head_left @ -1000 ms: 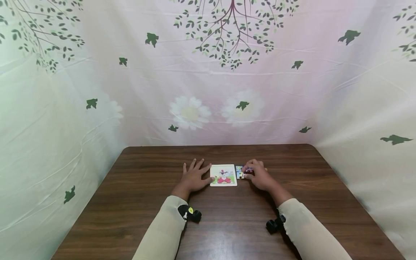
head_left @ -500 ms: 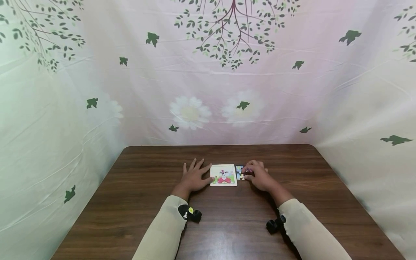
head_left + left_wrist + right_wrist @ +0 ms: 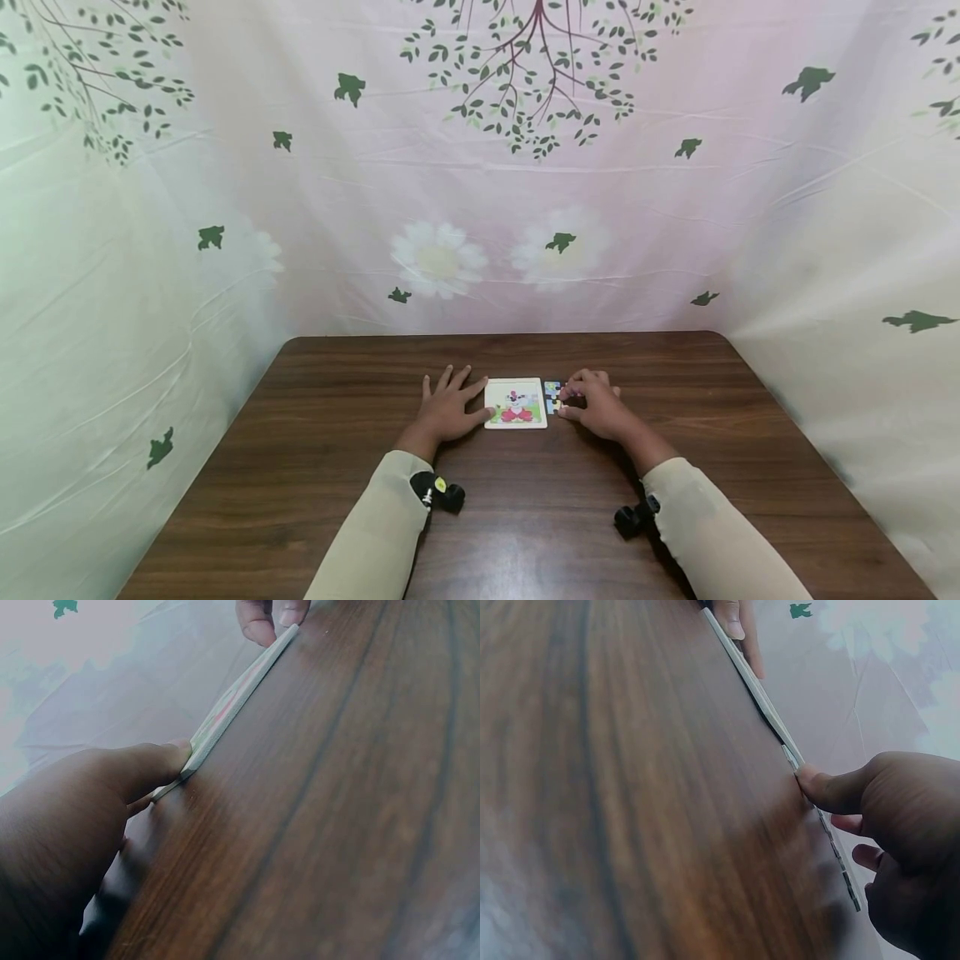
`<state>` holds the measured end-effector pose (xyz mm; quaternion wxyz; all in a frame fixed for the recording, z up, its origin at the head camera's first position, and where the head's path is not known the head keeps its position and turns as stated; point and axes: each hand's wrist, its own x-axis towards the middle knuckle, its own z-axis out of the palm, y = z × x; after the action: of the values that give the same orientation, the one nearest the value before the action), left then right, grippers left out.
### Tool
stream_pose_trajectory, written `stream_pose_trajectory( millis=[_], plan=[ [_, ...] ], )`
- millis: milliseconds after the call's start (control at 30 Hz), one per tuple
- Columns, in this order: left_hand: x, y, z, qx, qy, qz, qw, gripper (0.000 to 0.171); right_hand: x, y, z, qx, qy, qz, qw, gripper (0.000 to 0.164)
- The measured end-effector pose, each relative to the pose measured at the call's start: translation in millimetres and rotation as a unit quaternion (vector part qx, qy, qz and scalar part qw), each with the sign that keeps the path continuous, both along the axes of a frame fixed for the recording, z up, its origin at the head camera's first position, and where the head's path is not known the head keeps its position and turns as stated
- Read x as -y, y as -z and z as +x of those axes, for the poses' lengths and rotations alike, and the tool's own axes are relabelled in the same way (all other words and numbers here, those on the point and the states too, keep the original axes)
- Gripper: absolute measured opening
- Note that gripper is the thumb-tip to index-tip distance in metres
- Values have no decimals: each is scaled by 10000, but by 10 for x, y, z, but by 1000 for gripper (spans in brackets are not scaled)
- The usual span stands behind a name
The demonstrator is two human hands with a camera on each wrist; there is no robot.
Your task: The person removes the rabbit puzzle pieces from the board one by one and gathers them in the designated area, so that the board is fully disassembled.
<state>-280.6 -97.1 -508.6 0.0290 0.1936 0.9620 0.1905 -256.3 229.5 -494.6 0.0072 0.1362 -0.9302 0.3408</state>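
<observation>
A square white-bordered picture board (image 3: 517, 404) with a pink cartoon character lies flat on the wooden table. My left hand (image 3: 446, 413) is spread at its left side, thumb on the lower left corner and forefinger at the upper left corner. Just right of the board sit blue and yellow jigsaw pieces (image 3: 552, 392). Over them my right hand (image 3: 600, 407) curls its fingers, and its thumb and forefinger pinch at the pieces. In the right wrist view the thumb (image 3: 821, 786) is at the edge of the row of pieces, close to the board; the palm side is hidden.
The brown wooden table (image 3: 517, 508) ends at a patterned cloth (image 3: 487, 192) hung behind and at both sides. Black wrist cameras are strapped over both sleeves, the left one (image 3: 450, 498) and the right one (image 3: 630, 522).
My right thumb and fingertips have shifted slightly on the jigsaw pieces. The left hand and the picture board stay put.
</observation>
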Motion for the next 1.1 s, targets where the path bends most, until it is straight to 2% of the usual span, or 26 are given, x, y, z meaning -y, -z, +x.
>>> stream_pose_trajectory(
  millis=[433, 1100],
  plan=[
    [-1, -10, 8, -39, 23, 48, 10000, 74, 2, 8, 7, -2, 29, -28, 10000, 4],
    [-8, -19, 19, -48, 30, 70, 10000, 75, -4, -3, 4, -17, 78, -30, 10000, 10]
  ],
)
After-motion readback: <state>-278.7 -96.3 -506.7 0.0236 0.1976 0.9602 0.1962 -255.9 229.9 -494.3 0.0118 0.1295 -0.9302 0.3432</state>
